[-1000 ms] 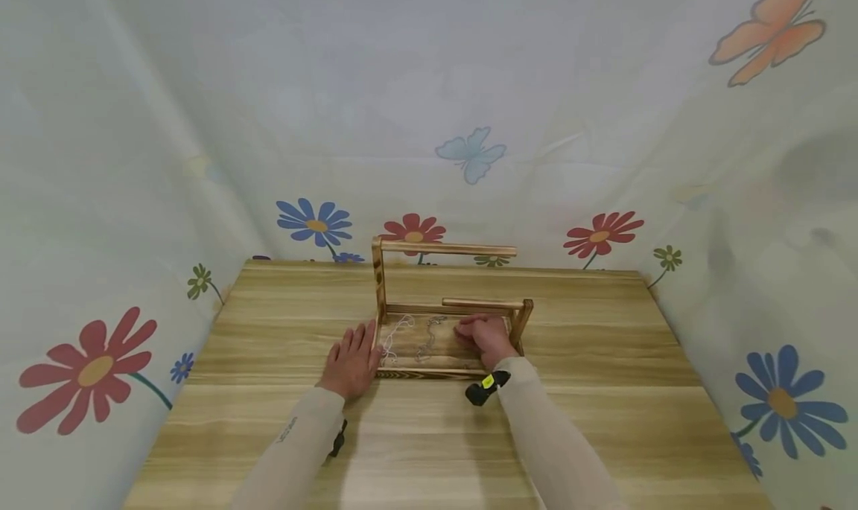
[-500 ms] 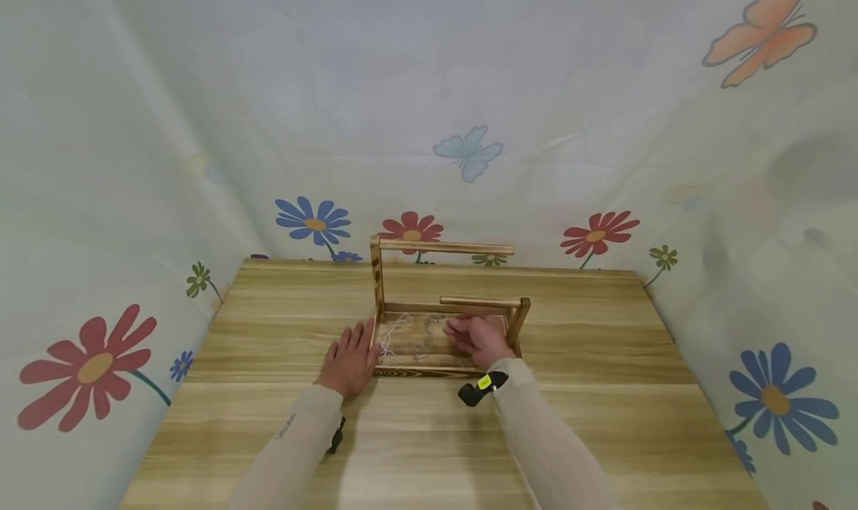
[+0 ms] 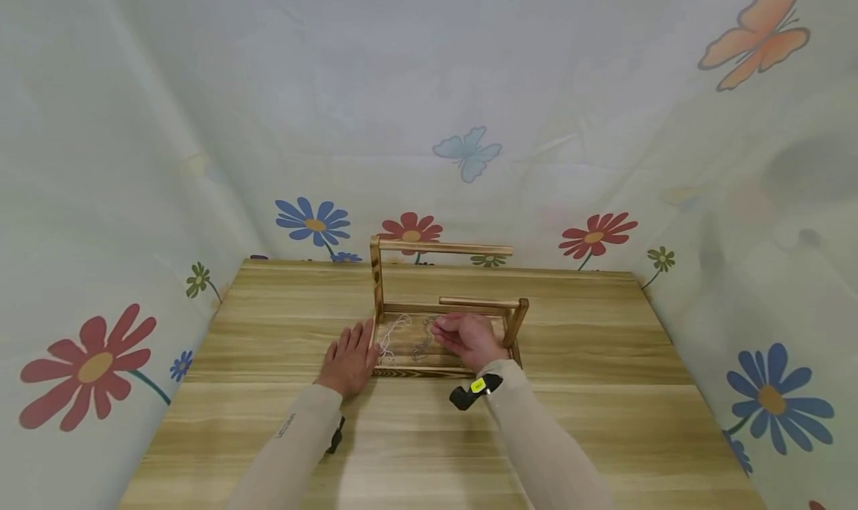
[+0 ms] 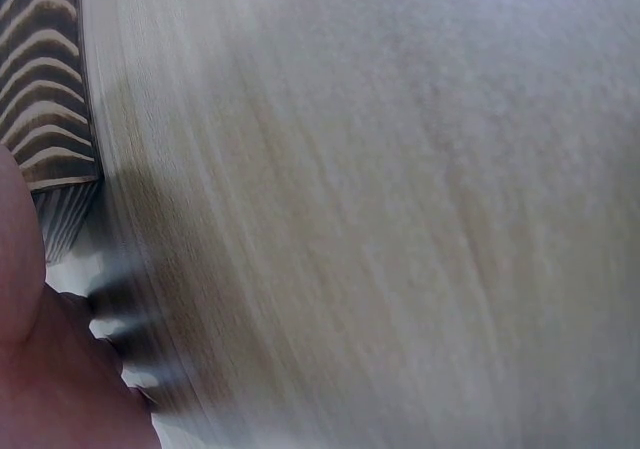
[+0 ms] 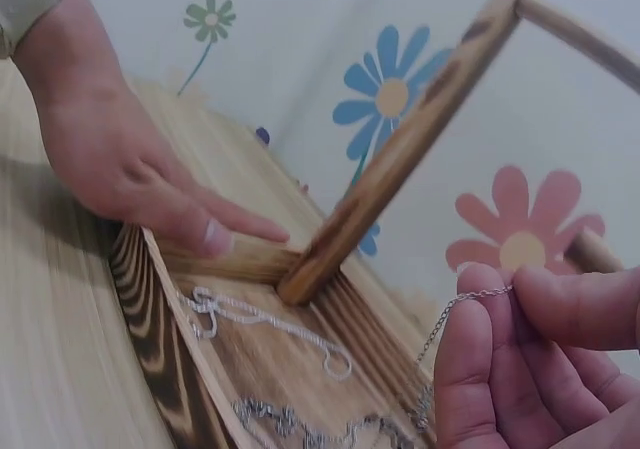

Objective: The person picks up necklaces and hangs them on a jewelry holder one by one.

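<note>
A wooden jewelry stand (image 3: 402, 371) with a shallow tray base and two raised bars sits on the table. My left hand (image 3: 351, 359) rests against the tray's left side, fingers straight. Over the tray, my right hand (image 3: 472, 339) pinches a fine silver chain (image 5: 436, 331) between thumb and fingertip; the chain hangs down toward the tray floor. A pale, whitish chain (image 5: 270, 317) lies in the tray's left part. Nearer the middle lies a darker silver chain (image 5: 310, 435); whether it joins the pinched one I cannot tell. The left wrist view shows only part of the left hand beside the wood.
The taller bar (image 3: 445, 248) rises from the tray's left post, the lower bar (image 3: 479, 301) from the right post. Both cross above the tray. The wood-grain table (image 3: 570, 435) extends around the stand, and a flowered cloth backdrop (image 3: 335, 123) borders its back and sides.
My right hand has moved left across the tray, from beside the right post toward the middle chain. The left hand has stayed in place.
</note>
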The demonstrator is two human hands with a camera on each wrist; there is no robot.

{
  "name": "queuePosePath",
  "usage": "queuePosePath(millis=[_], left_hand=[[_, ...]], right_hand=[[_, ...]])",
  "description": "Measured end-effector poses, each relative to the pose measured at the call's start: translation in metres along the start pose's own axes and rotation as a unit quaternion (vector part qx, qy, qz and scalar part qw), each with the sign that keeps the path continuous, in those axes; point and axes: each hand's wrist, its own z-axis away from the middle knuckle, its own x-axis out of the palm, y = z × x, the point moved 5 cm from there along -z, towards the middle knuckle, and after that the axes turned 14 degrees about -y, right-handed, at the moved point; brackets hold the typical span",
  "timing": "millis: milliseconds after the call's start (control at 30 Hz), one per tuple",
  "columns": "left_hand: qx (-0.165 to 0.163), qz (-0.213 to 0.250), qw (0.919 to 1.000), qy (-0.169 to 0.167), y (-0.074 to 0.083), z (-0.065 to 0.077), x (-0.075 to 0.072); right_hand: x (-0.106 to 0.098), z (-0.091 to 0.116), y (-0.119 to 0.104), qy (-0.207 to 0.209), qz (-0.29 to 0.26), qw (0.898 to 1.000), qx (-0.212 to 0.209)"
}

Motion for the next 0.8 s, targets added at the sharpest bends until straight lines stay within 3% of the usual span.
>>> queuePosePath(millis=[300, 800], left_hand=[[-0.002, -0.002, 1.0000, -0.005, 0.001, 0.000, 0.000], [-0.007, -0.006, 0.9999, -0.010, 0.000, 0.001, -0.001]], right_hand=[[0.019, 0.011, -0.014, -0.008, -0.007, 1.000, 0.006], [0.035, 0.017, -0.036, -0.037, 0.026, 0.999, -0.009]])
